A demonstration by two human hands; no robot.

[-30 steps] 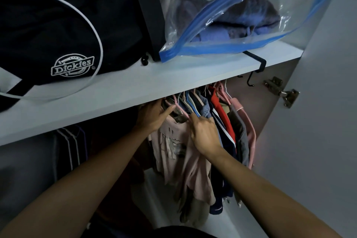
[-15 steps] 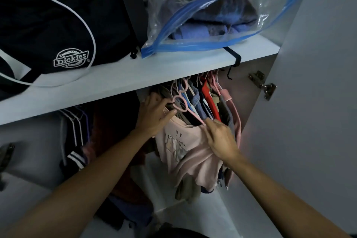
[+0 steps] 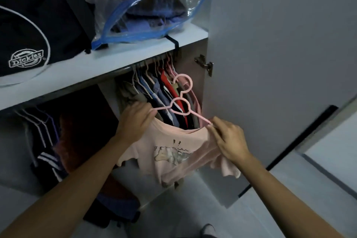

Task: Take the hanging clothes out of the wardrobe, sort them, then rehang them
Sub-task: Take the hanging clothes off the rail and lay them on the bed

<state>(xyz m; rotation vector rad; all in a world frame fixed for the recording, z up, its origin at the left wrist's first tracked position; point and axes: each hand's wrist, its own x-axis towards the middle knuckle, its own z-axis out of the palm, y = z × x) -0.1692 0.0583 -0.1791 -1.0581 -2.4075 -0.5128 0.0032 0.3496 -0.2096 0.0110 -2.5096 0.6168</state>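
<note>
Holding a pink hanger (image 3: pixel 180 105) clear of the rail (image 3: pixel 148 63), the left hand (image 3: pixel 135 121) grips one arm and the right hand (image 3: pixel 229 139) pinches the other, a pink T-shirt (image 3: pixel 170 152) draped below. Removal appears barely begun: the remaining garments (image 3: pixel 164 91) hang inside the wardrobe; sorting and rehanging are not yet started.

Your single head camera looks forward and down, close into the open wardrobe (image 3: pixel 146 58), shelf upper left.
</note>
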